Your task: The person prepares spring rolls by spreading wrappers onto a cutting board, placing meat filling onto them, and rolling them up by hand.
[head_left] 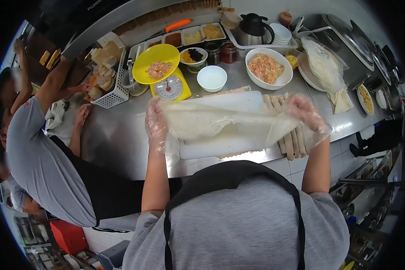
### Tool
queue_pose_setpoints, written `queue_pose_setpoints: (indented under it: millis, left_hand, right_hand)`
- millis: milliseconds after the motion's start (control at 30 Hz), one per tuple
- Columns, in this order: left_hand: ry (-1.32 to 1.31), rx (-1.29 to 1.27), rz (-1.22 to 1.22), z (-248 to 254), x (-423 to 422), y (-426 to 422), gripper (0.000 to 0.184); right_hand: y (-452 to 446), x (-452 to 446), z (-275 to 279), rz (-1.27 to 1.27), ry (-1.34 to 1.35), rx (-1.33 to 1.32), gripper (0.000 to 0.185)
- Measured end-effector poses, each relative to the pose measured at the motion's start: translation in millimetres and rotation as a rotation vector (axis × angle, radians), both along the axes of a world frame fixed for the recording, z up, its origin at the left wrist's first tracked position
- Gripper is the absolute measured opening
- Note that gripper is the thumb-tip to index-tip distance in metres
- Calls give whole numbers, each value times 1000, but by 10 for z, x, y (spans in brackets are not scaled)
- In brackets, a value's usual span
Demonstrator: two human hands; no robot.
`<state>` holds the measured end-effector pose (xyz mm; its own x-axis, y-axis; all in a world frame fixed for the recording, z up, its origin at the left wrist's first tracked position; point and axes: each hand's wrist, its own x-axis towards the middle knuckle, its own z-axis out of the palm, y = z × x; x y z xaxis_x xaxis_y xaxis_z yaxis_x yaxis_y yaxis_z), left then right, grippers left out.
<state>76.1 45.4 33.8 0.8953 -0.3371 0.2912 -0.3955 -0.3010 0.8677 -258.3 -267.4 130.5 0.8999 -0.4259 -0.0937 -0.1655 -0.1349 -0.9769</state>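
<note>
A thin, pale wrapper sheet point(211, 120) is stretched over the white cutting board point(202, 151). My left hand point(156, 121), in a clear plastic glove, is closed on its left end. The right end is gripped by my right hand point(303, 112), also gloved. Pale rolls point(289, 143) lie side by side just right of the board, partly under my right hand. Beyond the board are a small white bowl point(212, 78), a yellow scale point(170, 88) with minced filling point(159, 70) on its pan, and a large bowl point(256, 83) of orange-pink filling.
At the left, a co-worker point(40, 153) reaches toward a white basket point(117, 92) of bottles. Seasoning trays point(192, 36), a thermal jug point(255, 31) and stacked bowls point(280, 33) line the back. Bagged wrappers point(321, 67) and a noodle dish point(365, 100) are at the right.
</note>
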Motion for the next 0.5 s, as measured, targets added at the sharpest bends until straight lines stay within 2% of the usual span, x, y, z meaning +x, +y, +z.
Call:
queue_pose_setpoints:
  millis: [33, 100, 167, 233, 367, 467, 500]
  left_hand:
    - [39, 44, -4, -41, -31, 8, 35]
    - [43, 40, -22, -166, -126, -46, 36]
    - [48, 34, -35, -249, -176, -46, 36]
    - [166, 85, -57, -274, -213, -21, 38]
    - [237, 14, -79, -259, -226, 23, 39]
    - [115, 51, -205, 23, -300, -79, 39]
    - [101, -36, -334, 108, -310, -138, 37]
  right_hand:
    - [-22, -41, 57, -8, 3, 1, 16]
    - [-52, -105, 233, -82, -194, -65, 11]
    - [-62, -198, 350, -157, -206, -81, 11]
    - [-141, -324, 430, -241, -187, -153, 9]
    - [-42, -389, 557, -378, -360, -16, 9]
    - [-9, -326, 613, -368, -284, -136, 11]
    - [27, -247, 636, -270, -263, -209, 16]
